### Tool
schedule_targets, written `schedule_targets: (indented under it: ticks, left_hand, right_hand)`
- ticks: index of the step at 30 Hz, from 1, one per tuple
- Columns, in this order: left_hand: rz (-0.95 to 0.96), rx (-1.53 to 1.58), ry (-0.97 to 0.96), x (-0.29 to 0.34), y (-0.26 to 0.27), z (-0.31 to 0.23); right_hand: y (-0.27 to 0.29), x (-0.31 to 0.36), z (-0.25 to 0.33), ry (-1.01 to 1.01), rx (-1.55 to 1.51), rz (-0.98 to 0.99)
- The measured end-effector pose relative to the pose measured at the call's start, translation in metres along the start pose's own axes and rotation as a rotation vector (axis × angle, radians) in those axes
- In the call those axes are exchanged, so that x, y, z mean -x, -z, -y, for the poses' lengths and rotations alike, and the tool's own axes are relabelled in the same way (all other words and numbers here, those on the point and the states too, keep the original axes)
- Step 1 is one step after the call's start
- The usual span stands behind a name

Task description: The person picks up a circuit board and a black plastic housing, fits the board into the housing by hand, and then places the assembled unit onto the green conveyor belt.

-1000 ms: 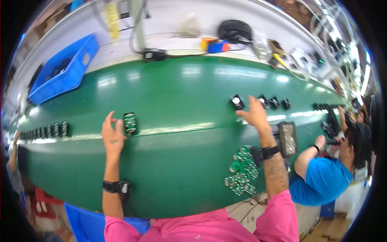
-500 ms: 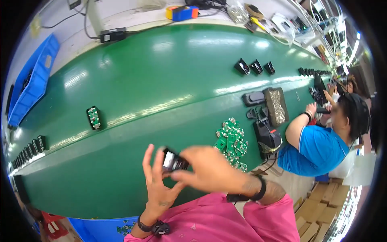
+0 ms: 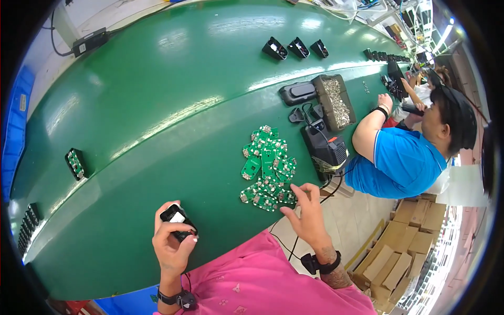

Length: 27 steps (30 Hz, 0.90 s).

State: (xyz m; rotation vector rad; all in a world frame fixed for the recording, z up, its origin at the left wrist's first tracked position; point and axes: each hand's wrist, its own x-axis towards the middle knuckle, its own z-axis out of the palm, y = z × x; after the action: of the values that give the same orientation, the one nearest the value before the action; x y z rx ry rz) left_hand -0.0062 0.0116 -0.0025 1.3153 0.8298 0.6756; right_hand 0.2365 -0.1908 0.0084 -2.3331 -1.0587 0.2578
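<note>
A small black plastic housing (image 3: 181,224) with a white piece inside is gripped in my left hand (image 3: 169,251), just above the front of the green bench. My right hand (image 3: 308,218) holds nothing. Its thumb and fingers are apart at the near right edge of a loose pile of green circuit boards (image 3: 269,164). Whether a fingertip touches the nearest board, I cannot tell. Farther left on the bench, another black housing (image 3: 75,164) has a green board in it.
Three black housings (image 3: 298,48) stand at the back, and a row of them (image 3: 29,231) at the far left. Right of the boards are a black device (image 3: 325,147) with cables and a tray of small metal parts (image 3: 336,102). A co-worker in blue (image 3: 399,157) sits at right.
My hands have separated: the right moved away from the housing toward the boards, while the left keeps hold of the housing. The view has shifted, so bench items appear farther left and higher.
</note>
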Motion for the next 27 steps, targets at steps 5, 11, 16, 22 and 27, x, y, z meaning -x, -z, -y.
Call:
schedule_targets:
  ticks: [5, 11, 16, 22, 27]
  left_hand:
    - [0.132, -0.017, -0.045, -0.006, -0.018, 0.0]
    - [0.151, -0.017, 0.057, -0.001, -0.034, 0.002]
    - [0.144, -0.34, -0.246, -0.005, -0.034, -0.001]
    - [0.124, -0.334, -0.285, 0.003, -0.018, 0.002]
    - [0.094, -0.117, -0.066, 0.005, -0.02, -0.006]
  right_hand:
    - [0.003, 0.001, -0.027, 0.042, -0.065, 0.076]
    - [0.0, 0.001, 0.006, 0.229, -0.19, 0.01]
    - [-0.038, -0.019, 0.071, 0.541, -0.416, 0.155]
    - [-0.048, -0.032, 0.091, 0.542, -0.509, 0.277]
    - [-0.06, -0.035, 0.095, 0.486, -0.606, 0.328]
